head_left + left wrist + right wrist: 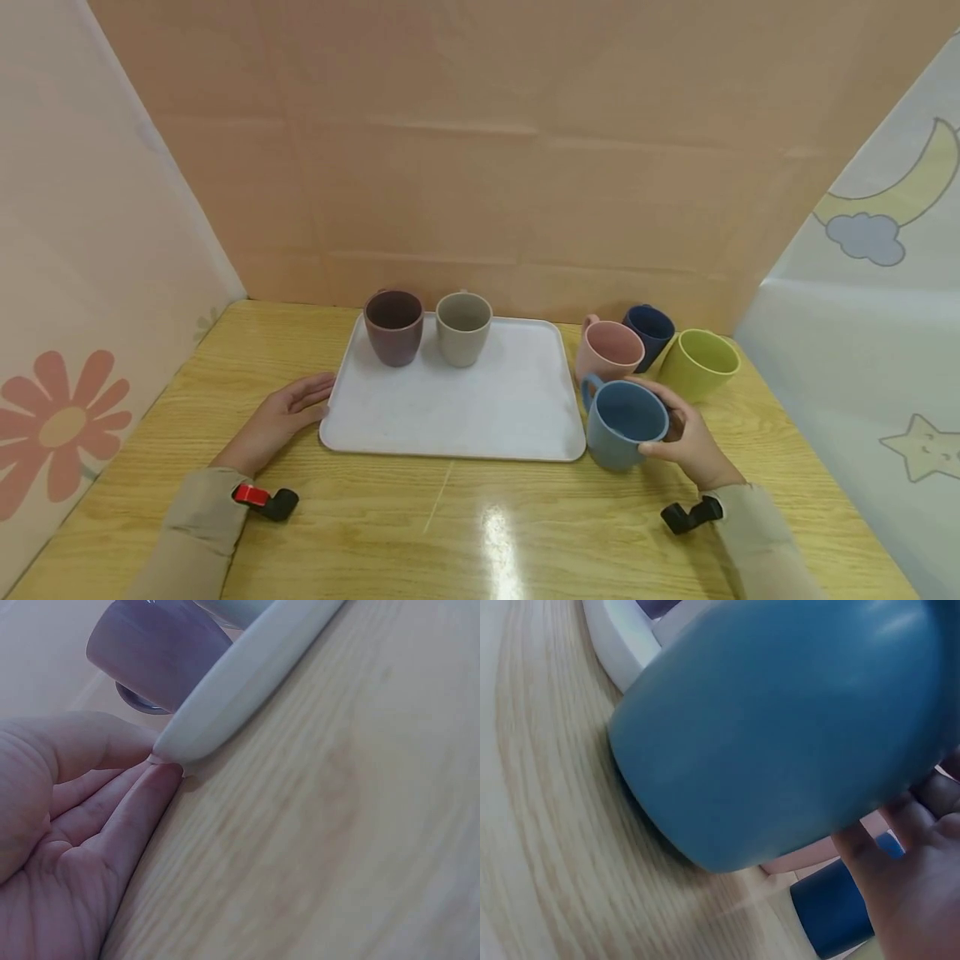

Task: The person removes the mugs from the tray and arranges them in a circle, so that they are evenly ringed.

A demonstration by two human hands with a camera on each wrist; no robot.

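Observation:
At the right end of the white tray (pixel 457 417), my right hand (pixel 690 437) grips a light blue mug (pixel 617 450) by its side, thumb in front and fingers behind. The mug's handle points left toward the tray, and in the right wrist view its base (pixel 660 825) is close over the wooden table. My left hand (pixel 281 417) is at the tray's left edge; the left wrist view shows its fingertips (pixel 166 776) pinching the rim. On the tray's back left stand a plum mug (pixel 395 342) and a beige mug (pixel 461 342), both upright.
Behind the light blue mug stand a pink mug (pixel 600 367), a navy mug (pixel 651 329) and a yellow-green mug (pixel 693 375), grouped on the wooden table (pixel 375 525). An orange-brown sheet (pixel 480 167) covers the back; printed panels flank both sides.

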